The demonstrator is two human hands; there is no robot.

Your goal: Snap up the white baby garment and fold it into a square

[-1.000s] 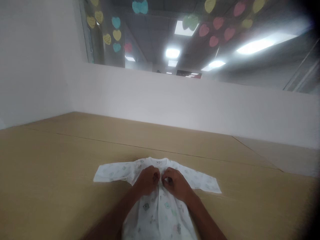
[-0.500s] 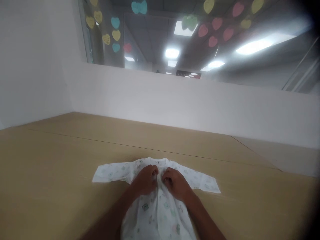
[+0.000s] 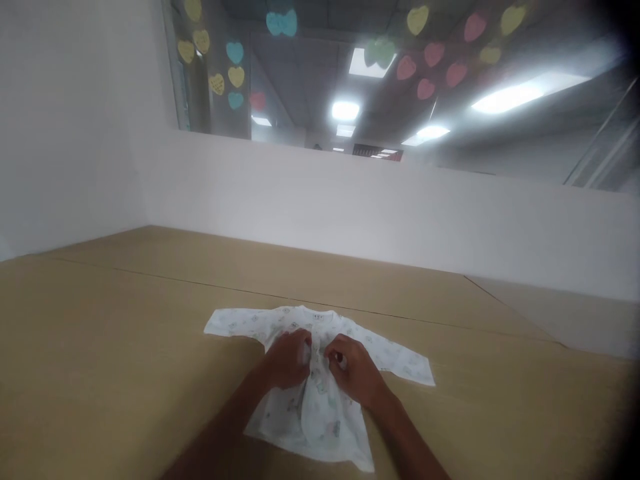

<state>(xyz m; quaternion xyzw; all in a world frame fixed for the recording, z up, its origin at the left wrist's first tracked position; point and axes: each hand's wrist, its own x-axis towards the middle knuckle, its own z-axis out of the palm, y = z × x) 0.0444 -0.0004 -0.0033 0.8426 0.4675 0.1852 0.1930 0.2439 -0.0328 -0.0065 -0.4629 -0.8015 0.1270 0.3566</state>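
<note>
shirt (image 3: 320,410): an uneven tug between hands could skew or crease it, since the hem lies loose.
left hand (image 3: 290,359): fingers curled at the front edge, seemingly pinching cloth.
right hand (image 3: 353,367): thumb and finger curled at the opening; cannot tell whether they grip.
cloth: thin, soft-looking, white, small prints, rippled front; sleeves spread left and right.
table (image 3: 135,307): smooth, tan, shirt on its near middle.

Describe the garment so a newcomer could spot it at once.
Find the wide tan tabletop below the white wall. On it, beneath the left hand and right hand, lies a white top, both sleeves spread outward. Its printed motifs set it apart from the plain tabletop.
</note>
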